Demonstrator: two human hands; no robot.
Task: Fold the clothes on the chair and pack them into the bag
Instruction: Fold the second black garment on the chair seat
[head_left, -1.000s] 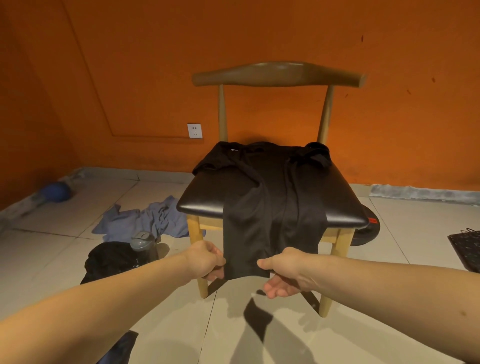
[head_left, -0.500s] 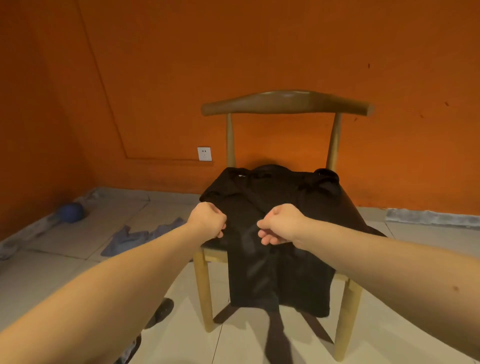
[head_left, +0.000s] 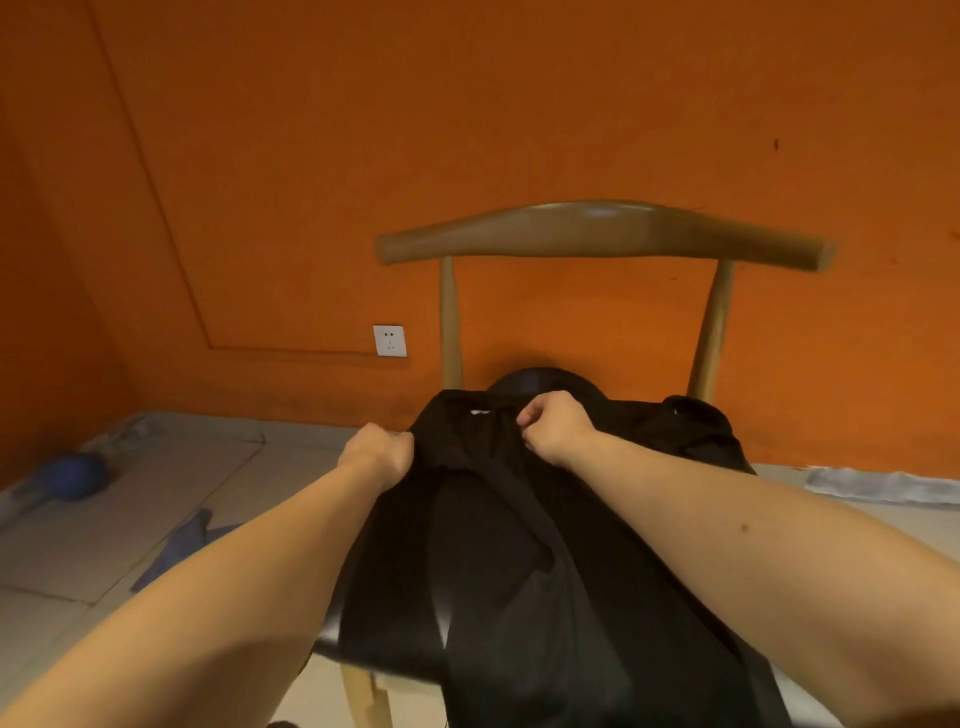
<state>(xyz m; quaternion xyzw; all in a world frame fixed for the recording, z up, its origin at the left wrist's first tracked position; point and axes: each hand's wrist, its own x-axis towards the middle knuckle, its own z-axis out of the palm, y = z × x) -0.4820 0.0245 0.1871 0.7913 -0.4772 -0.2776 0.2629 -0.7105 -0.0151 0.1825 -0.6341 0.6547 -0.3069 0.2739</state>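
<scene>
Left hand: your left hand (head_left: 376, 454) is fisted on a pinch of the black garment (head_left: 519, 561) at the seat's left edge, towards the back.
Right hand: your right hand (head_left: 556, 426) is curled round a bunch of the same cloth near the seat's back edge.
Garment: it lies lengthwise on the chair (head_left: 597, 231) seat and spills over the front edge.
Done: at most one fold, and that looks only half made.
Left: flatten it, fold it smaller and pack it. The crumpled blue cloth (head_left: 179, 545) on the floor left of the chair looks unfolded. The bag is out of view.
</scene>
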